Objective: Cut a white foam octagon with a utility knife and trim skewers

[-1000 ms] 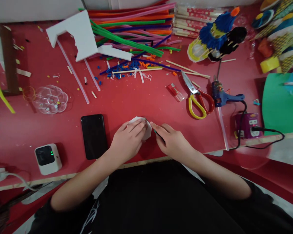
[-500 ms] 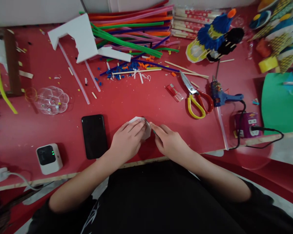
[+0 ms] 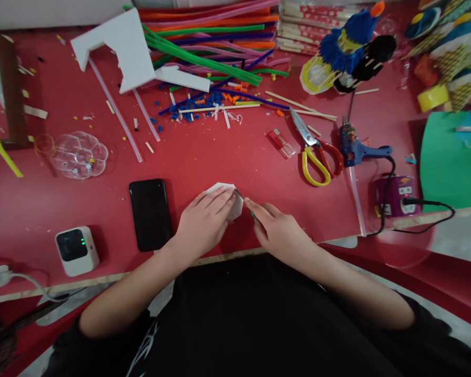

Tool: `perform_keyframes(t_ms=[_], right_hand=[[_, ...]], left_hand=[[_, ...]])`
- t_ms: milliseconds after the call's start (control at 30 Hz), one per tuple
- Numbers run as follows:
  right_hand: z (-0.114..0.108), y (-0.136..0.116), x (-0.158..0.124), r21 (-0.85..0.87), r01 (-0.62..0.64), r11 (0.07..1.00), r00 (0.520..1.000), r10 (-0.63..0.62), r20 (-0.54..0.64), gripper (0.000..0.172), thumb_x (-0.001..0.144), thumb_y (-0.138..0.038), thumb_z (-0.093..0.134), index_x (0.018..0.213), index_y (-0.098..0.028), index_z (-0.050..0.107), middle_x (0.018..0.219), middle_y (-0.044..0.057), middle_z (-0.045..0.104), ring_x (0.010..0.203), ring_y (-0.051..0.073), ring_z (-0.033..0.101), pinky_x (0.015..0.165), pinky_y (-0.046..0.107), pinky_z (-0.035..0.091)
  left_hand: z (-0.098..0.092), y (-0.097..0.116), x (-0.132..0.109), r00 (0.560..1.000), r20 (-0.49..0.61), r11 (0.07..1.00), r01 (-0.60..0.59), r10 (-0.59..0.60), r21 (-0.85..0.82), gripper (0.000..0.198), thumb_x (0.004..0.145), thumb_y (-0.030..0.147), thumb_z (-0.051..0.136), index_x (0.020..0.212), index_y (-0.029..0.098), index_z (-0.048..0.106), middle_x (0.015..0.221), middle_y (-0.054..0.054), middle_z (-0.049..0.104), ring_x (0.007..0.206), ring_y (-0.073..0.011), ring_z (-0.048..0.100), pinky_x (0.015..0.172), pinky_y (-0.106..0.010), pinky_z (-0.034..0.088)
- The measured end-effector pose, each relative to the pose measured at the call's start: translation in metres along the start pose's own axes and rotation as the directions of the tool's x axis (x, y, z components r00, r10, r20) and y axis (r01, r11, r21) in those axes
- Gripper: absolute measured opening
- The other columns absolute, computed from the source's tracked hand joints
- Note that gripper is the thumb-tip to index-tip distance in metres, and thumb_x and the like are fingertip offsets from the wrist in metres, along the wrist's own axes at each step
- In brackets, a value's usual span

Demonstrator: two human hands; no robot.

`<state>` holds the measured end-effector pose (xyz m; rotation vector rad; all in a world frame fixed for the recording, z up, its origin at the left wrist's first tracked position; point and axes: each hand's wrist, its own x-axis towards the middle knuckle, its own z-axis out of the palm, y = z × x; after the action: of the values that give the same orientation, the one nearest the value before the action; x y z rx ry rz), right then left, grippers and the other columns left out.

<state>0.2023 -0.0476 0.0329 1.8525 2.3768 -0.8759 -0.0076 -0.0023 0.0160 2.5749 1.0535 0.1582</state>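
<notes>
Pressing the white piece under flat fingers, left hand sits beside right hand, fingers pinched.

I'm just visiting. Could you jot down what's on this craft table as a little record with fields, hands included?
Setting: red table, littered with craft scraps
Left hand: flat on a white piece, pressing it to the table
Right hand: pinching a thin tool at the piece's right edge; its kind is unclear
Left of hands: black phone, small white device
Right of hands: scissors, blue glue gun
Far side: coloured pipe cleaners
</notes>
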Motion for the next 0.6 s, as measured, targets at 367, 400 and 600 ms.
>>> perform_keyframes(t_ms=[367,400,600], right_hand=[[0.011,0.007,-0.026,0.066,0.016,0.998,0.996,-0.010,-0.084,0.052,0.091,-0.015,0.040,0.143,-0.012,0.050,0.096,0.013,0.067,0.066,0.020,0.063,0.056,0.031,0.051],[0.012,0.008,-0.028,0.089,0.017,0.996,0.996,-0.009,-0.091,0.052,0.091,-0.015,0.041,0.142,-0.012,0.051,0.096,0.013,0.068,0.067,0.020,0.064,0.058,0.032,0.053],[0.011,0.017,-0.041,0.290,-0.028,0.957,0.995,0.054,-0.082,0.048,0.091,-0.017,0.047,0.138,-0.021,0.055,0.110,0.011,0.072,0.086,0.021,0.072,0.071,0.035,0.059]], left_hand=[[-0.003,-0.001,0.001,1.000,-0.008,1.000,-0.006,0.006,-0.026,0.046,0.095,0.024,0.054,0.140,0.012,0.053,0.145,-0.014,0.059,0.136,-0.0280,0.053,0.112,-0.048,0.046],[-0.002,-0.001,0.001,1.000,-0.007,1.000,-0.009,0.009,-0.022,0.046,0.096,0.025,0.053,0.140,0.012,0.054,0.144,-0.014,0.059,0.136,-0.0281,0.053,0.112,-0.048,0.046],[0.001,0.002,-0.001,1.000,-0.022,1.000,0.016,-0.016,0.003,0.048,0.095,0.027,0.055,0.140,0.009,0.054,0.145,-0.015,0.058,0.134,-0.0298,0.054,0.111,-0.048,0.046]])
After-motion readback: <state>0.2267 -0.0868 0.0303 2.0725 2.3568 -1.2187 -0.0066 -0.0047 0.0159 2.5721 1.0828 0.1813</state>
